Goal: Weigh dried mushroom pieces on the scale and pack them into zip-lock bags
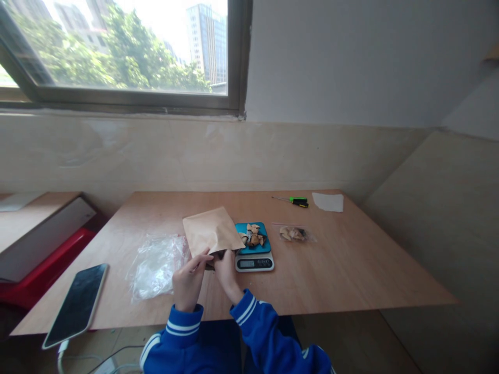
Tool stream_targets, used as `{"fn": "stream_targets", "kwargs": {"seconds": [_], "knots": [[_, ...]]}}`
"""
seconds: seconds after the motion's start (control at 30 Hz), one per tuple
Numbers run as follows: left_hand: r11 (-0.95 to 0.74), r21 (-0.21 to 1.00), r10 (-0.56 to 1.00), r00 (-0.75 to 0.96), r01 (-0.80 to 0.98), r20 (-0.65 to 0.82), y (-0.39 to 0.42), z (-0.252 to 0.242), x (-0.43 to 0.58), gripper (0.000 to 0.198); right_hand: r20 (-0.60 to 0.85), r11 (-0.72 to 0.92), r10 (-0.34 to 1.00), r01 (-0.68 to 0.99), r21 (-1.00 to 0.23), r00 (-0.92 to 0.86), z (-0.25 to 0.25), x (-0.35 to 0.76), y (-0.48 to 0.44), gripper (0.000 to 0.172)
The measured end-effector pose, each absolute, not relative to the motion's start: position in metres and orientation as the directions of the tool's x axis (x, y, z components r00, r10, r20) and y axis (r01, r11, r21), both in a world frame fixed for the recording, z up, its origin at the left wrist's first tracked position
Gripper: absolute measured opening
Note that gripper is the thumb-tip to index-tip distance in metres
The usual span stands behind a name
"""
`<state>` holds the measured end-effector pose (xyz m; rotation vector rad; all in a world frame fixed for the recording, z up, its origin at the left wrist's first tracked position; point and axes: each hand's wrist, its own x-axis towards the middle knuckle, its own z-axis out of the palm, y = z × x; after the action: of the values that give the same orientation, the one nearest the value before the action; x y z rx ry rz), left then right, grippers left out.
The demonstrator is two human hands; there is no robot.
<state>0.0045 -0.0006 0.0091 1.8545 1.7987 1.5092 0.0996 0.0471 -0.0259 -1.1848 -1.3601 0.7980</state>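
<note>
In my head view, my left hand (pixel 189 279) pinches the lower edge of a plain tan paper bag (pixel 212 228), flattish and lightly creased, which slants just left of the kitchen scale (pixel 255 263), its dark mouth toward me. The fingers of my right hand (pixel 226 267) reach into that mouth, hidden, so I cannot tell whether they are closed on anything; curled brown-and-cream dried pieces (pixel 255 237) lie on the scale's blue top.

Long bright blue sleeves (pixel 268 327), snug blue cuffs (pixel 186 316) ringed with paired white stripes (pixel 182 328), more white banding (pixel 150 347) farther up, dark blue trousers (pixel 222 340) showing from here, bare left hand (pixel 190 283), bare right hand (pixel 226 272)
</note>
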Motion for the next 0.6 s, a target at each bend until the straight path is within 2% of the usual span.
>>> {"fn": "stream_targets", "kwargs": {"seconds": [0.13, 0.4, 0.5, 0.6], "knots": [[-0.248, 0.711, 0.826, -0.241, 0.658, 0.51, -0.001, 0.013, 0.005, 0.018, 0.23, 0.162, 0.934, 0.248, -0.955, 0.273, -0.028, 0.097, 0.036, 0.03], [-0.257, 0.715, 0.82, -0.244, 0.65, 0.517, -0.001, 0.016, 0.007, 0.016, 0.262, 0.198, 0.941, 0.279, -0.94, 0.214, -0.026, 0.105, 0.024, 0.023], [-0.257, 0.717, 0.818, -0.25, 0.648, 0.518, -0.001, 0.017, 0.008, 0.017, 0.286, 0.222, 0.926, 0.26, -0.94, 0.246, -0.026, 0.104, 0.021, 0.022], [-0.256, 0.721, 0.821, -0.249, 0.644, 0.514, -0.001, 0.017, 0.008, 0.017, 0.279, 0.208, 0.91, 0.245, -0.947, 0.307, -0.028, 0.102, 0.018, 0.013]]}}
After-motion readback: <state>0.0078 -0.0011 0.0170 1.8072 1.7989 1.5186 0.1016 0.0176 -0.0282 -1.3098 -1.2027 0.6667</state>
